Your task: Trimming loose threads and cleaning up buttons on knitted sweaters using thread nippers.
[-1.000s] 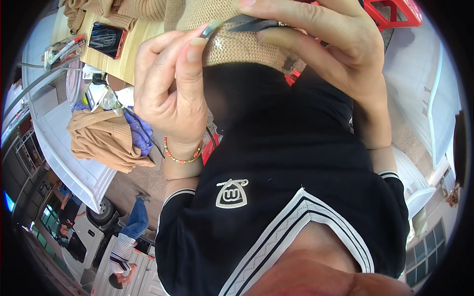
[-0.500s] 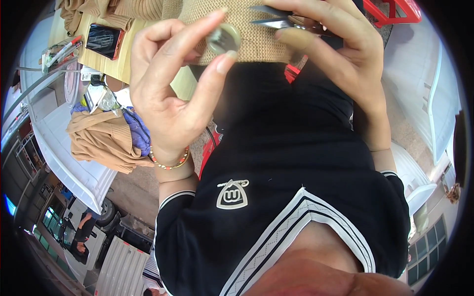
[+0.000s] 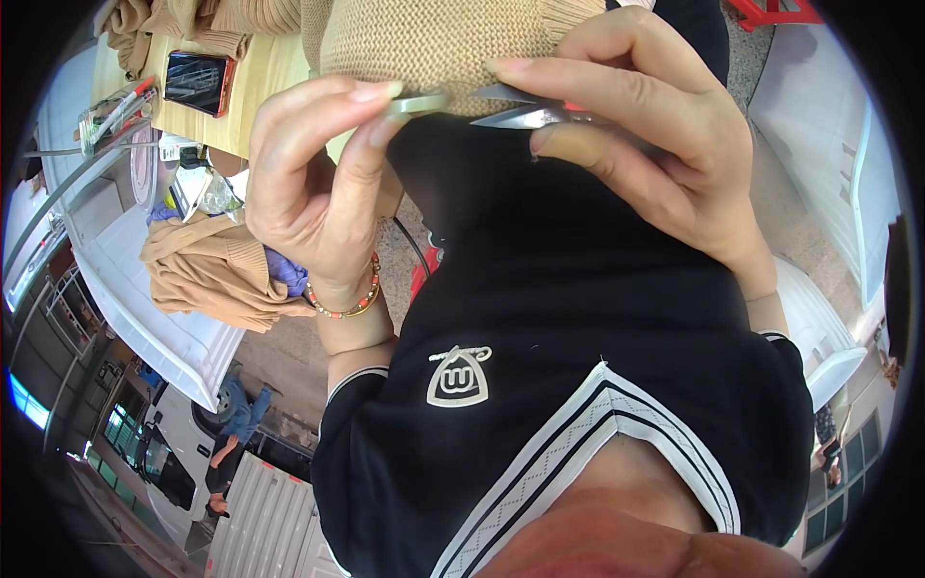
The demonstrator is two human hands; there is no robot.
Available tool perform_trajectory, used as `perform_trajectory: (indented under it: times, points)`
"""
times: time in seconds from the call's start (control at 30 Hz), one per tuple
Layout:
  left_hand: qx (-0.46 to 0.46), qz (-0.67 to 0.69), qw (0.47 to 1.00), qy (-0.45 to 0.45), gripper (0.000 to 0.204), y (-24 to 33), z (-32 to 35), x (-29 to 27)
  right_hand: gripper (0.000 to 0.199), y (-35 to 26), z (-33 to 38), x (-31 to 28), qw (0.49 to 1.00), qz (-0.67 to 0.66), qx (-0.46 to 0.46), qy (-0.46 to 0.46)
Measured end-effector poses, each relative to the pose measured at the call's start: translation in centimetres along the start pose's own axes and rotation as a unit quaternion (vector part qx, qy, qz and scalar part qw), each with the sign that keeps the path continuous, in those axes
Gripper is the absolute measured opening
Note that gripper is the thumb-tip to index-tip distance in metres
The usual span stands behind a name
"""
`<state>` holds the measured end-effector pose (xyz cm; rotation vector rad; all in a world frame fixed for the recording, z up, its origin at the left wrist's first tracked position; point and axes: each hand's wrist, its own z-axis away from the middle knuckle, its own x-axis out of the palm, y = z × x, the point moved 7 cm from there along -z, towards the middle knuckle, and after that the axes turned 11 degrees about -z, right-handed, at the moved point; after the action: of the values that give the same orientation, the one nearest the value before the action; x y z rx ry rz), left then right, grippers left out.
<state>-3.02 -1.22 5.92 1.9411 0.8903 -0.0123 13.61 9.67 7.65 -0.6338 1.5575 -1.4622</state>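
Between thumb and index finger, my left hand [image 3: 313, 169] pinches a round, pale green button [image 3: 420, 103], turned nearly edge-on. My right hand [image 3: 665, 125] grips a pair of thread snips [image 3: 520, 117], much of them hidden in the palm. Their two blades are parted and point left at the button, a small gap short of it. Behind both hands lies a tan knitted garment [image 3: 414, 43] over the table's edge and near my lap. Any thread on the button is too fine to make out.
A phone [image 3: 198, 83] in a red case lies on the wooden table [image 3: 255, 96] at left. Below it are clear packets and another tan knit [image 3: 207, 270] over something purple. White plastic panels stand on both sides. A person [image 3: 226, 462] is near a white vehicle, lower left.
The button has tipped from nearly face-on to edge-on, and my left hand has shifted a little down and left. My right hand has lowered the snips nearer the button's level.
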Motion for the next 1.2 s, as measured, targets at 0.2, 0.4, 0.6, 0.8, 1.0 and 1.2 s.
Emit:
perform_trajectory:
  times: [0.2, 0.4, 0.6, 0.8, 1.0, 1.2]
  points:
    - [0.017, -0.009, 1.000, -0.005, 0.020, -0.2, 0.3, -0.3, 0.040, 0.6, -0.1, 0.7, 0.991, 0.026, -0.130, 0.027]
    - [0.063, -0.021, 0.997, -0.035, 0.020, -0.1, -0.5, 0.0, 0.039, -0.2, -1.1, 0.5, 0.998, 0.024, 0.042, 0.028]
    - [0.073, -0.003, 0.996, -0.050, 0.021, -0.1, -0.8, 0.0, 0.038, -0.7, -0.4, 0.1, 0.995, 0.049, -0.076, 0.035]
    - [0.104, -0.009, 0.993, -0.057, 0.022, -0.1, -0.8, 0.0, 0.036, -1.1, -0.7, 0.4, 0.992, 0.072, -0.094, 0.047]
    - [0.113, -0.007, 0.992, -0.063, 0.021, 0.1, -1.1, 0.3, 0.032, -1.1, -0.8, 0.1, 0.992, 0.009, -0.093, 0.081]
    - [0.128, -0.015, 0.990, -0.054, 0.020, 0.1, -0.5, 0.0, 0.030, -1.5, -0.9, 0.7, 0.986, 0.046, -0.140, 0.074]
